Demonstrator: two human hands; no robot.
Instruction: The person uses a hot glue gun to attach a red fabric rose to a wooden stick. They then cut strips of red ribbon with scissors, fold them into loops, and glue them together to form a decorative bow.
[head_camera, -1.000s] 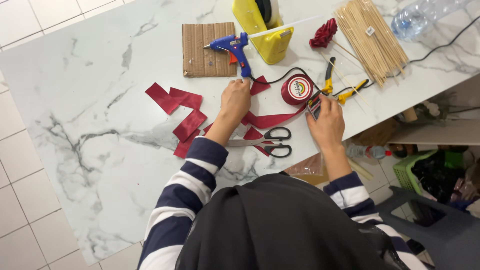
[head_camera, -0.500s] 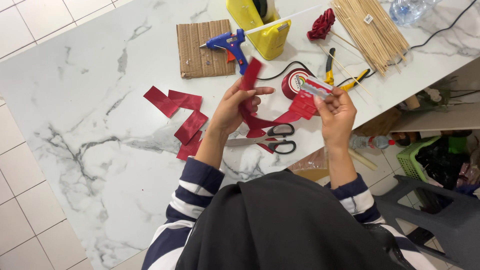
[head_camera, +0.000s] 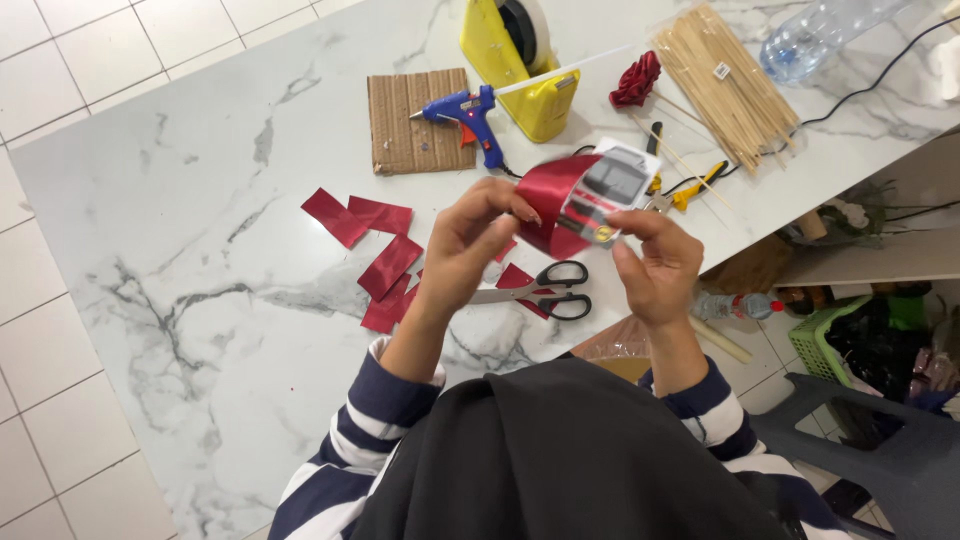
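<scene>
Left hand (head_camera: 478, 238) pinches the red ribbon (head_camera: 552, 195); right hand (head_camera: 655, 258) grips a small printed card (head_camera: 612, 185) against it, above the bench (head_camera: 200, 200) and scissors (head_camera: 545, 287).

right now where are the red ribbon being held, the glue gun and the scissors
red ribbon (head_camera: 548, 192), head view, on the shiny curved loop between the hands.
glue gun (head_camera: 462, 108), head view, on the blue body.
scissors (head_camera: 562, 287), head view, on the black handles.
</scene>
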